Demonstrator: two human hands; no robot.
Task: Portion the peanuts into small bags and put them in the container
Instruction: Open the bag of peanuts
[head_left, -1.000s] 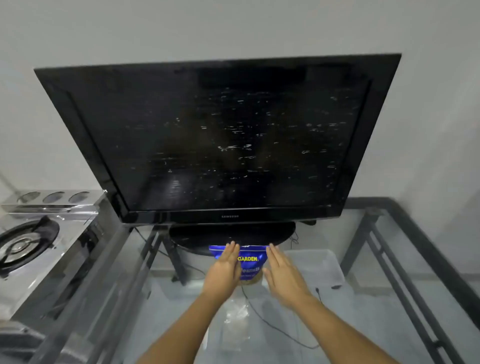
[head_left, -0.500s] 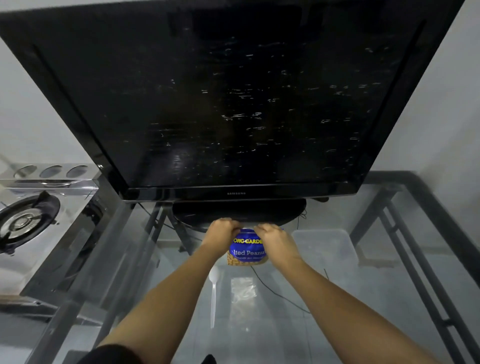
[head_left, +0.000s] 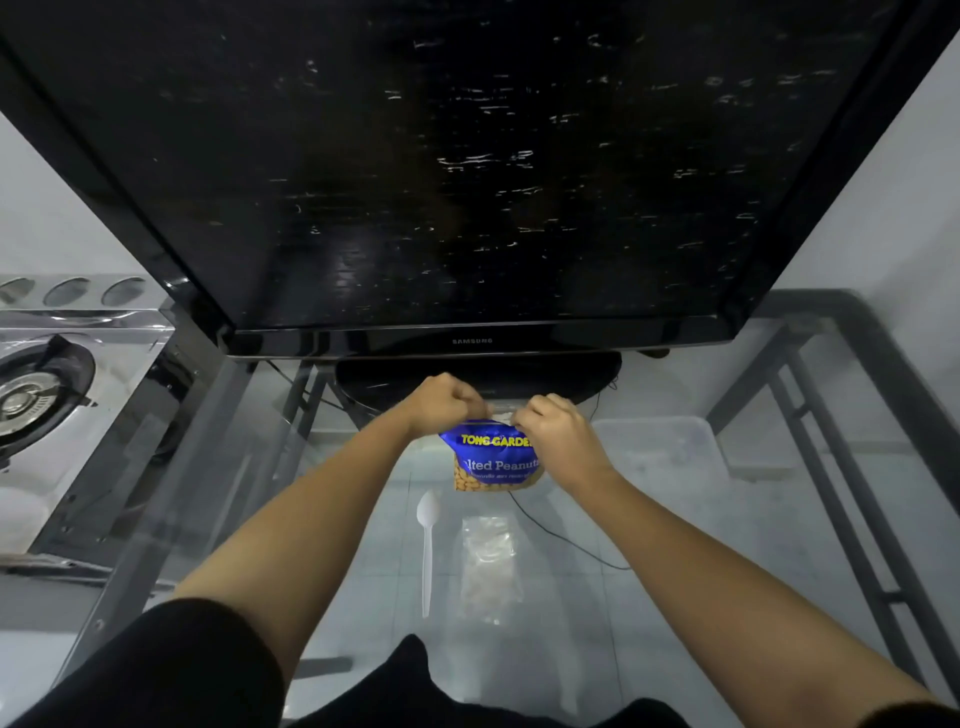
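Head view, left hand (head_left: 445, 401) and right hand (head_left: 558, 434) grip pinching peanut bag (head_left: 493, 460) top

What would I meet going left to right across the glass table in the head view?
Gas stove → white plastic spoon → pile of small clear bags → clear plastic container. The peanut bag, pinched at its top by left hand and right hand, sits above the small bags, so I left it out.

Dim, soft focus – wide-angle bowing at edges – glare streaks on television (head_left: 467, 171).
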